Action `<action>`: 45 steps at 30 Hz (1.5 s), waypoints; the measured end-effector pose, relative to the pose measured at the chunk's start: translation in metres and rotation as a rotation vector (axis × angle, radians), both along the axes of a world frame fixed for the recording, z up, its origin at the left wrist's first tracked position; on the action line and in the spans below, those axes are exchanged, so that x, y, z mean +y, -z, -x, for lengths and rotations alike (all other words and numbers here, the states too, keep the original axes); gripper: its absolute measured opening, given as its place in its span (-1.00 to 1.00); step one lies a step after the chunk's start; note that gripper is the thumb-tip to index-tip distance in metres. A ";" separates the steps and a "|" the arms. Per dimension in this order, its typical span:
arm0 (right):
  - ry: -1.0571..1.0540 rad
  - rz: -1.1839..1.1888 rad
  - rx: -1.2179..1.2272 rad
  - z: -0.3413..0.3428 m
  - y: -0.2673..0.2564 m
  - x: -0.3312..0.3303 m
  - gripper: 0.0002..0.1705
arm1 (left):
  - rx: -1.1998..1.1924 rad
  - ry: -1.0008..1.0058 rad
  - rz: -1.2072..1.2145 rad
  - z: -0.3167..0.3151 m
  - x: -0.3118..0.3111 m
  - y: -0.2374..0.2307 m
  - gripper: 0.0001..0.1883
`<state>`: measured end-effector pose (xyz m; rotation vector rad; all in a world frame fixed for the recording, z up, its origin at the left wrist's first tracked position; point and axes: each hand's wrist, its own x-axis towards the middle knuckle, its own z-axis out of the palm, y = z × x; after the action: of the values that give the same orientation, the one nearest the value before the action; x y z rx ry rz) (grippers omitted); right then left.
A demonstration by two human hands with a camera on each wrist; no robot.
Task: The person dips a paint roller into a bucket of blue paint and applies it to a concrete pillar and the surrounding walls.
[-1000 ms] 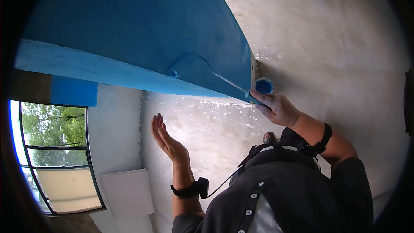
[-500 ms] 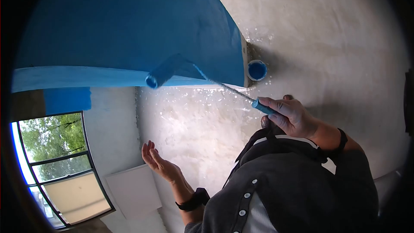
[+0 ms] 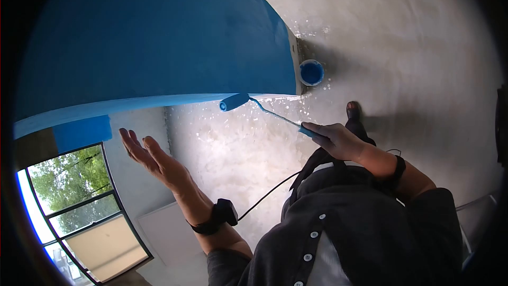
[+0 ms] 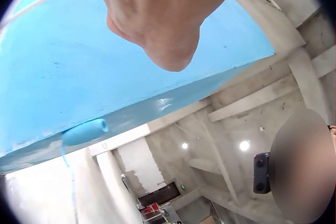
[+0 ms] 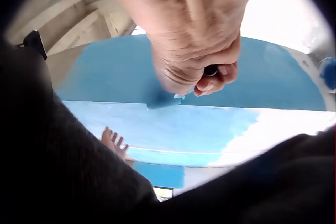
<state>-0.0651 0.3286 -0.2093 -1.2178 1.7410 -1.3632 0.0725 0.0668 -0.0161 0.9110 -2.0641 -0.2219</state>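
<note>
My right hand (image 3: pixel 341 142) grips the blue handle of a paint roller (image 3: pixel 234 102), whose roller head lies at the lower edge of a blue-painted wall (image 3: pixel 159 37). In the left wrist view the roller head (image 4: pixel 86 132) is against the wall's corner edge. The right wrist view shows the right hand (image 5: pixel 197 35) with curled fingers around the handle. My left hand (image 3: pixel 153 159) is raised at the left with fingers extended, holding nothing; in the left wrist view only part of that hand (image 4: pixel 157 19) shows.
A bucket of blue paint (image 3: pixel 311 72) stands on the floor at the wall's end. White specks dot the floor (image 3: pixel 238 148). At the left are a window (image 3: pixel 79 196) and a pale board (image 3: pixel 172 233). One foot (image 3: pixel 353 110) shows near the bucket.
The roller first moved left and down, then right, and its head now sits at the wall's lower edge. My left hand has dropped, then risen and moved left.
</note>
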 end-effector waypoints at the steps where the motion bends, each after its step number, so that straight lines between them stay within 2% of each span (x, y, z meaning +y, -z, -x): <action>1: 0.012 -0.002 -0.011 -0.002 0.001 0.007 -0.50 | -0.018 0.004 0.075 0.005 -0.005 -0.006 -0.37; 4: 0.075 -0.115 -0.676 0.010 -0.018 0.026 -0.53 | -0.047 -0.044 0.221 0.018 -0.021 -0.019 -0.34; 8: 0.070 -0.173 -0.886 0.040 -0.039 0.026 -0.50 | -0.080 -0.096 0.322 0.044 -0.032 -0.020 -0.29; 9: 0.075 -0.174 -0.888 0.047 -0.044 0.021 -0.50 | -0.082 -0.092 0.320 0.049 -0.035 -0.016 -0.29; 11: -0.065 -0.222 -0.770 0.061 -0.065 0.011 -0.46 | -0.093 -0.131 0.462 0.058 -0.039 -0.006 -0.27; 13: -0.092 -0.230 -0.840 0.063 -0.082 0.003 -0.43 | -0.065 -0.109 0.454 0.063 -0.040 -0.006 -0.26; 15: -0.208 -0.252 -0.870 0.065 -0.101 -0.003 -0.41 | -0.095 -0.140 0.463 0.062 -0.035 -0.011 -0.19; 16: -0.212 -0.256 -0.896 0.065 -0.111 -0.008 -0.52 | -0.112 -0.136 0.501 0.060 -0.038 -0.011 -0.21; 19: -0.188 -0.359 -0.773 0.071 -0.126 -0.029 -0.45 | -0.086 -0.159 0.483 0.063 -0.037 -0.009 -0.21; 21: -0.084 -0.375 -0.755 0.076 -0.110 -0.048 -0.52 | -0.089 -0.130 0.502 0.067 -0.039 -0.009 -0.19; 24: -0.054 -0.428 -0.858 0.089 -0.106 -0.055 -0.54 | -0.097 -0.158 0.539 0.067 -0.042 -0.006 -0.19; 26: -0.151 -0.451 -0.919 0.091 -0.129 -0.042 -0.55 | -0.088 -0.181 0.513 0.069 -0.039 -0.007 -0.19; 27: -0.194 -0.388 -1.014 0.091 -0.135 -0.033 -0.56 | -0.088 -0.181 0.509 0.068 -0.039 -0.009 -0.19; 30: -0.252 -0.348 -1.121 0.098 -0.136 -0.030 -0.57 | -0.114 -0.278 0.545 0.072 -0.037 -0.010 -0.21; 32: -0.105 -0.566 -1.033 0.109 -0.121 -0.047 -0.64 | -0.062 -0.225 0.536 0.067 -0.050 -0.008 -0.23; 34: -0.029 -0.600 -1.028 0.117 -0.090 -0.070 -0.82 | -0.015 -0.169 0.528 0.071 -0.052 -0.006 -0.25; 36: 0.059 -0.673 -1.123 0.124 -0.061 -0.090 -0.81 | 0.078 -0.258 0.583 0.079 -0.049 -0.003 -0.29; 37: 0.096 -0.697 -1.165 0.128 -0.057 -0.095 -0.81 | 0.073 -0.252 0.584 0.080 -0.052 -0.003 -0.29; 38: 0.097 -0.696 -1.173 0.128 -0.058 -0.092 -0.81 | 0.110 -0.285 0.615 0.081 -0.058 -0.002 -0.37; 39: 0.036 -0.675 -1.127 0.129 -0.073 -0.085 -0.81 | 0.147 -0.320 0.645 0.081 -0.064 -0.002 -0.45; 40: -0.023 -0.658 -1.083 0.129 -0.087 -0.077 -0.80 | 0.140 -0.317 0.641 0.079 -0.067 -0.002 -0.45; 42: -0.175 -0.580 -1.138 0.133 -0.101 -0.051 -0.75 | -0.114 -0.501 0.914 0.075 -0.069 -0.001 -0.54; 43: -0.221 -0.551 -1.185 0.134 -0.102 -0.046 -0.72 | -0.120 -0.501 0.909 0.075 -0.067 0.001 -0.54; 45: -0.210 -0.603 -1.167 0.142 -0.094 -0.050 -0.69 | 0.127 -0.394 0.620 0.078 -0.063 0.000 -0.55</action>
<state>-0.2070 0.2788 -0.1152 -0.1347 0.9789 -0.9534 -0.0050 0.0037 -0.0164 0.8527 -1.6379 0.5301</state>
